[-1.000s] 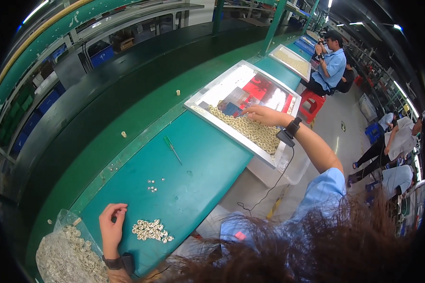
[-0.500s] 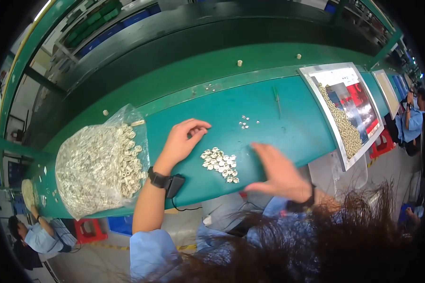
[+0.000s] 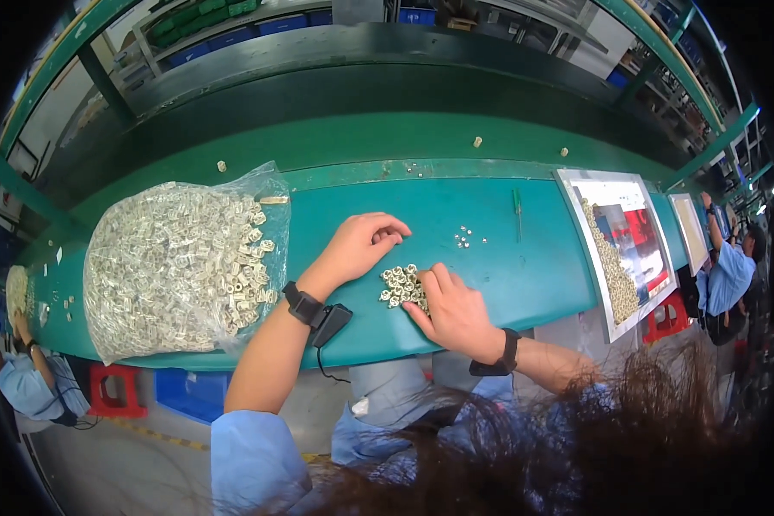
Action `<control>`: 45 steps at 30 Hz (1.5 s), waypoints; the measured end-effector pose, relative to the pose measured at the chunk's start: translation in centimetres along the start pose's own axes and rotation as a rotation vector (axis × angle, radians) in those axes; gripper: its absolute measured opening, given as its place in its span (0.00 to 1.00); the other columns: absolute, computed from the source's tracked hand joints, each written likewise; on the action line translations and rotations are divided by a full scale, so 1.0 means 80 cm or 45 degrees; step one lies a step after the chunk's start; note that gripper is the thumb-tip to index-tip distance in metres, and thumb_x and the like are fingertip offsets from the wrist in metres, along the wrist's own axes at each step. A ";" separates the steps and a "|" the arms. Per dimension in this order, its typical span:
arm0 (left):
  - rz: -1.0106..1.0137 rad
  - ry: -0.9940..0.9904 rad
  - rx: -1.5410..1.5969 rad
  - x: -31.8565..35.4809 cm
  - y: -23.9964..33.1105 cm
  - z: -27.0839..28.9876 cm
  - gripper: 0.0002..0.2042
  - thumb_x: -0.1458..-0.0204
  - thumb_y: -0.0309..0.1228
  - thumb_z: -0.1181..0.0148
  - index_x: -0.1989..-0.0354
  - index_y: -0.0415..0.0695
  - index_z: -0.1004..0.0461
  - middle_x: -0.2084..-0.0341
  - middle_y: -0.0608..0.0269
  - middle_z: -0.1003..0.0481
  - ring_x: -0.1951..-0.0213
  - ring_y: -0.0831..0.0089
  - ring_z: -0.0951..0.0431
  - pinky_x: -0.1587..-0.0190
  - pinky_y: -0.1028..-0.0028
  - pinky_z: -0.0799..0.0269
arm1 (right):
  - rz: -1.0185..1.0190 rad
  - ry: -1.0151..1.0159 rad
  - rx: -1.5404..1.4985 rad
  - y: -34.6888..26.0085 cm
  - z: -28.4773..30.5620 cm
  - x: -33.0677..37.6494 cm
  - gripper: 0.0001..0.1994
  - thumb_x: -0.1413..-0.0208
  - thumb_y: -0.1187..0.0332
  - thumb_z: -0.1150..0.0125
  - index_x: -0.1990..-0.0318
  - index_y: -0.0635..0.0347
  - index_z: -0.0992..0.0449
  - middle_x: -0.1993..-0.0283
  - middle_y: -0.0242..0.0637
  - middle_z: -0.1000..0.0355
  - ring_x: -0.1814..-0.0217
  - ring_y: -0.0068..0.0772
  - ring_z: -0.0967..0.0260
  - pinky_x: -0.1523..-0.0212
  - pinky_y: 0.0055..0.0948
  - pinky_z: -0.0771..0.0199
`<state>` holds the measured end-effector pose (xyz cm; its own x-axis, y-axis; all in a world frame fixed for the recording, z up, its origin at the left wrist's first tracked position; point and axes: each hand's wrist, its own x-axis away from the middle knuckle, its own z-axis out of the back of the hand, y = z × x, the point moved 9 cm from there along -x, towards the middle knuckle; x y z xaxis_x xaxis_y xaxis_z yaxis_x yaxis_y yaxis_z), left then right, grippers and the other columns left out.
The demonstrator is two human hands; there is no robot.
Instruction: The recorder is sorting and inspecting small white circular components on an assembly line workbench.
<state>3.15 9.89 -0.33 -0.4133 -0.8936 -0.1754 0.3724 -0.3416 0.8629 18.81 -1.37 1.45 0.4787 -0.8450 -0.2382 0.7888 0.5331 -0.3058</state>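
Your left hand [image 3: 365, 247], the pile [image 3: 398, 285] on the tabletop [image 3: 533, 284], then your right hand [image 3: 460, 318] touching it.
Leftmost, a wrinkled clear bag [image 3: 163, 275] bulges with stubby cream pieces. Your left hand is just beyond the pile, fingers half curled, thumb apart, nothing visible in it. The pile, glossy ring-ended pieces in a loose clump, shows no clear long axis; it lies left of your right hand, the nearer one. That hand spreads thumb and fingers apart around the pile's right side; whether it pinches a piece is hidden. Farther right: small silvery bits [image 3: 463, 238], a slim green-handled screwdriver [image 3: 518, 205] and a flat, pale-rimmed tray [image 3: 598, 175].
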 end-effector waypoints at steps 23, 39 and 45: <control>0.013 -0.044 0.035 -0.003 0.013 0.000 0.10 0.32 0.21 0.38 0.50 0.37 0.11 0.59 0.59 0.13 0.56 0.71 0.12 0.50 0.72 0.19 | 0.204 -0.019 0.364 0.087 0.030 0.037 0.18 0.27 0.54 0.32 0.46 0.59 0.28 0.55 0.43 0.32 0.68 0.46 0.19 0.76 0.44 0.20; 0.093 -0.030 0.034 0.004 0.004 0.005 0.11 0.32 0.20 0.40 0.51 0.38 0.11 0.60 0.58 0.14 0.55 0.69 0.13 0.50 0.71 0.19 | -0.425 0.367 0.326 0.351 0.208 0.050 0.18 0.23 0.56 0.38 0.41 0.61 0.32 0.51 0.58 0.24 0.59 0.72 0.21 0.61 0.63 0.20; 0.073 -0.061 -0.014 -0.002 0.017 0.001 0.11 0.32 0.20 0.40 0.51 0.37 0.11 0.60 0.58 0.14 0.55 0.68 0.14 0.48 0.70 0.19 | -0.641 0.266 0.574 0.597 0.258 0.103 0.20 0.21 0.55 0.43 0.44 0.68 0.35 0.51 0.65 0.24 0.56 0.76 0.22 0.57 0.65 0.19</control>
<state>3.65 9.63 0.96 -0.4300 -0.8970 -0.1025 0.4057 -0.2934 0.8656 68.43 16.25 3.92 -0.0350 -0.9347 -0.3538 0.9993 -0.0281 -0.0246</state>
